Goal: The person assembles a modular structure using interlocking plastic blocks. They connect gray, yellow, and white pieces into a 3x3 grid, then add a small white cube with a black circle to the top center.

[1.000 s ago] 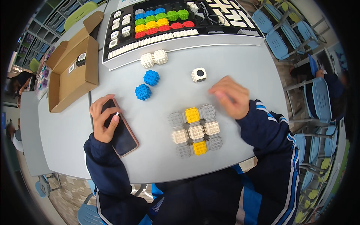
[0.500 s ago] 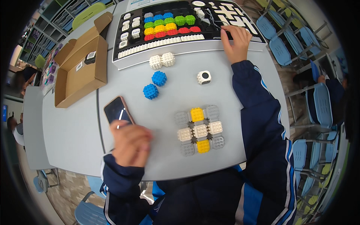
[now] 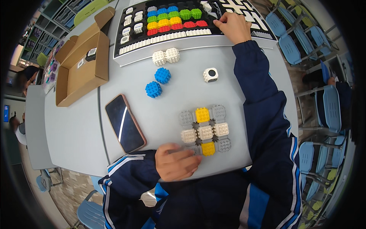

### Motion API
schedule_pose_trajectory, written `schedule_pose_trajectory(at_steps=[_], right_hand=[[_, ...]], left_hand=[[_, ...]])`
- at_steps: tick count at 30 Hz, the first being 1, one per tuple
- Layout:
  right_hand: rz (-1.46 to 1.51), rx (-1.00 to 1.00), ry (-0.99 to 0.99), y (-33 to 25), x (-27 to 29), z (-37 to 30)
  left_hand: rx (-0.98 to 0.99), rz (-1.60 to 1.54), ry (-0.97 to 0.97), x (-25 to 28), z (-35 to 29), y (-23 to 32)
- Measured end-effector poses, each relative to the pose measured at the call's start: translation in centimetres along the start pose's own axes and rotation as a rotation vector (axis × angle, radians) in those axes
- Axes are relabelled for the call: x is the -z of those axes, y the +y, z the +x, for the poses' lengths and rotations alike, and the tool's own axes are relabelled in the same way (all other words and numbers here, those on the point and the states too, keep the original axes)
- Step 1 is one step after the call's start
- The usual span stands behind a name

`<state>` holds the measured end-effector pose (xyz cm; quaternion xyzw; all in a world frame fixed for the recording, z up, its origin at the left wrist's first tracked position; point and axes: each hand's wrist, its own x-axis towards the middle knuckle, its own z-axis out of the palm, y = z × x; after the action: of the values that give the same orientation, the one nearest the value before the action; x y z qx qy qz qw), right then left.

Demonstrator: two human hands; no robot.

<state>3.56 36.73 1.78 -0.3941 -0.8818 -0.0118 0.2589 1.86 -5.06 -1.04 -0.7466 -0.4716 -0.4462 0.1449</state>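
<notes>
My right hand (image 3: 233,29) is over the kit tray (image 3: 194,43), thumb and fingertips drawn together beside a compartment with grey cables (image 3: 214,14). Whatever lies between those fingertips is hidden. Close to me lies a flat three-by-three block assembly (image 3: 206,132): a pale middle row, yellow blocks (image 3: 203,114) at the centre of the outer rows, grey blocks (image 3: 219,112) at the corners. My left hand (image 3: 177,162), slightly blurred, rests at its near left corner with fingers loosely apart. They partly cover the grey corner block.
Left of the assembly lies a phone (image 3: 125,124). Two blue knobbly blocks (image 3: 162,75), a joined white pair (image 3: 166,57) and a white cube with a black circle (image 3: 211,75) sit before the tray. An open cardboard box (image 3: 82,78) stands at the left.
My left hand has moved from over the phone rightward and nearer to me, reaching the assembly's corner. My right hand has shifted slightly farther and left, its fingers now drawn together.
</notes>
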Motion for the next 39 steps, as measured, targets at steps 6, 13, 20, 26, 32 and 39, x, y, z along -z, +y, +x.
schedule_pose_trajectory(at_steps=[6,13,20,26,32,39], right_hand=[[0.154,-0.047,-0.089,0.2,0.0,0.2],[0.193,-0.084,-0.123,-0.1,0.3,0.4],[0.266,-0.166,-0.168,-0.1,0.8,1.4],[0.374,-0.116,-0.148,1.4,0.2,2.2],[0.516,-0.190,-0.171,-0.6,2.2,0.8],[0.173,0.194,-0.054,0.2,3.3,0.4]], left_hand=[[0.112,-0.005,0.065,0.0,0.4,-0.7],[0.227,-0.034,0.005,1.1,0.7,-1.0],[0.235,-0.041,-0.021,1.2,0.8,-1.1],[0.230,-0.085,-0.071,1.2,0.8,-1.3],[0.244,-0.101,-0.140,1.3,0.6,-1.4],[0.215,-0.180,-0.582,1.0,2.0,-3.2]])
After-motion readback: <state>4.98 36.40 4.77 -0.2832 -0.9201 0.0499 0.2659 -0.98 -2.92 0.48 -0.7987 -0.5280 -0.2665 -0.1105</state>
